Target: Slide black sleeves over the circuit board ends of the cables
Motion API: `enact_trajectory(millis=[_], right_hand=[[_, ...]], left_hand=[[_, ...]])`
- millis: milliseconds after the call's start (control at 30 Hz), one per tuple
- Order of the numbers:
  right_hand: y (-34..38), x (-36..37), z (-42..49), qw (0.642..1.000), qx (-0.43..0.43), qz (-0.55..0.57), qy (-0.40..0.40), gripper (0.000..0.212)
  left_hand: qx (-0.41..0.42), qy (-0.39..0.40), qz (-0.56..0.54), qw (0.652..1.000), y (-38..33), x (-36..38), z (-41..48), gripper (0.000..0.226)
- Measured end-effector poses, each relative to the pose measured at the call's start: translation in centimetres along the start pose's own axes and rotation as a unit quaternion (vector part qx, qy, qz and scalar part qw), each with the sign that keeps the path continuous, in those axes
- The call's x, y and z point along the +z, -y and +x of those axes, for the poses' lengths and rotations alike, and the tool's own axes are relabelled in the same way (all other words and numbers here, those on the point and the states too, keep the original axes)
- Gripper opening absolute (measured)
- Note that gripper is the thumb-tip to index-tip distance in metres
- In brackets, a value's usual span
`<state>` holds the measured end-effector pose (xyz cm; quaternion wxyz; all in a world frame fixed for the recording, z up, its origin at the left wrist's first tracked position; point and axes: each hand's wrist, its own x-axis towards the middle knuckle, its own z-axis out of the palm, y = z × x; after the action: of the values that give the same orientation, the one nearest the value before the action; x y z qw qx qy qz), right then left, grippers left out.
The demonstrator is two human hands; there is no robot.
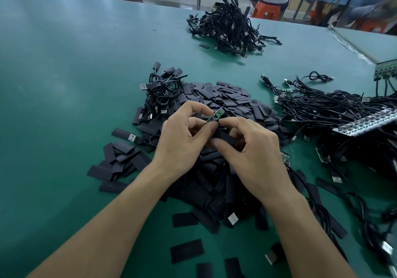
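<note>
My left hand (182, 135) pinches a small green circuit board (216, 116) at a cable's end, above the middle of the table. My right hand (249, 148) pinches a black sleeve (225, 136) just below and to the right of the board; the sleeve's mouth sits at the board's lower end. Under both hands lies a big heap of loose flat black sleeves (227, 103). The cable that belongs to the board is hidden behind my fingers.
A bundle of sleeved cables (163, 90) lies left of the heap, another cable pile (232, 30) sits farther back. Bare cables with boards (335, 110) spread at the right. Loose sleeves (120, 159) scatter on the green table (64, 84). People sit beyond the table.
</note>
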<state>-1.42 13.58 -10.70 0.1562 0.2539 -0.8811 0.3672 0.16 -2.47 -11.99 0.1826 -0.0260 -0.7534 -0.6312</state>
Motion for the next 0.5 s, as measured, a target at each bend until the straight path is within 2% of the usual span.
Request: enact_trajectory(millis=[167, 367, 500], right_hand=[[0.1, -0.1, 0.1, 1.0, 0.001, -0.002, -0.029, 0.027], [-0.9, -1.4, 0.5, 0.996, 0.043, 0.054, -0.058, 0.032], [-1.2, -2.0, 0.7, 0.995, 0.046, 0.084, -0.041, 0.032]], left_hand=[[-0.003, -0.006, -0.011, 1.0, 0.0, -0.1, 0.1, 0.015], [-0.018, 0.011, -0.005, 1.0, 0.3, -0.2, 0.1, 0.012], [-0.022, 0.024, -0.017, 0.999, 0.3, -0.3, 0.1, 0.015]])
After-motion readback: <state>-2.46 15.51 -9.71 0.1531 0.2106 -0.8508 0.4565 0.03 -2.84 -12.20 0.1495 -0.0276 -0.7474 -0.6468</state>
